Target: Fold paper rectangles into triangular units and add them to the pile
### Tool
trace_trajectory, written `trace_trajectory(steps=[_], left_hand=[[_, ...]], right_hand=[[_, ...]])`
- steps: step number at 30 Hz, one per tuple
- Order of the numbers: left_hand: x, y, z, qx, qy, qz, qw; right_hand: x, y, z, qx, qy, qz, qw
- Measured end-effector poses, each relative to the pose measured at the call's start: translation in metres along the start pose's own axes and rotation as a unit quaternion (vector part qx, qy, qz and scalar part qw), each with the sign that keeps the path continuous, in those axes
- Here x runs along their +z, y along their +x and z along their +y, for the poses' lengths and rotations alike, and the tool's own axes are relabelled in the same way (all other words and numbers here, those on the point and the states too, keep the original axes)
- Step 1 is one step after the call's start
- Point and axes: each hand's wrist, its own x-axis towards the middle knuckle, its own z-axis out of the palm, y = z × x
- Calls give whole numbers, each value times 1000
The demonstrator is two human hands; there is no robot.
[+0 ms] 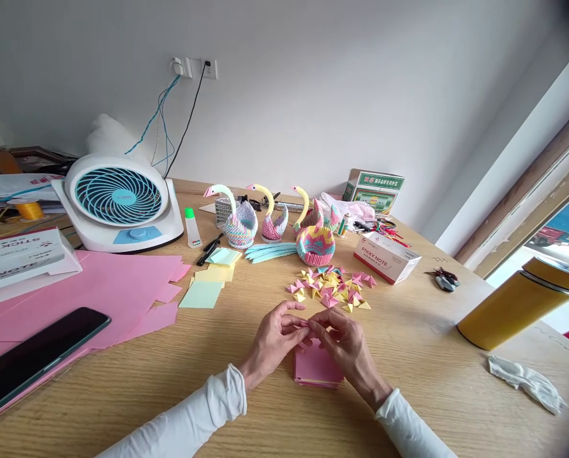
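My left hand (279, 334) and my right hand (340, 337) meet over a stack of pink paper (317, 367) near the front of the table. Both have their fingers pinched together on a small piece of pink paper (306, 322), mostly covered by the fingertips. Just beyond the hands lies a loose pile of folded paper triangles (334, 286) in pink, yellow and a little blue. Behind that pile sits a round body of folded paper pieces (315, 245) in pink, yellow and teal. Finished-looking paper swans (240, 228) stand to its left.
A fan (122, 197), pink sheets (117, 286) and a phone (41, 356) occupy the left. Green and yellow notes (202, 294) lie left of the hands. At right are a sticky note box (386, 257), pliers (444, 280), a yellow flask (517, 305) and a crumpled white wrapper (525, 380).
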Motion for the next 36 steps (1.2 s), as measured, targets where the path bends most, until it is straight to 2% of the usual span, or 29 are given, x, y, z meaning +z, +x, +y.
trace_trajectory(steps=[4, 7, 15, 18, 22, 29, 36], left_hand=[[2, -2, 3, -29, -9, 4, 1000], [4, -4, 6, -31, -10, -4, 999], [1, -3, 2, -25, -14, -34, 999], [2, -2, 3, -20, -9, -18, 1000], [2, -1, 5, -21, 9, 0, 1000], [-2, 3, -5, 34, 31, -29, 999], [-2, 3, -5, 49, 55, -38, 997]], right_hand=[[4, 1, 4, 24, 62, 42, 997], [4, 2, 2, 42, 96, 45, 993], [-3, 2, -3, 104, 119, -14, 987], [-3, 2, -2, 115, 144, -31, 982], [-1, 3, 2, 128, 171, -41, 976], [1, 2, -5, 178, 207, -52, 961], [-1, 3, -8, 181, 218, -52, 958]])
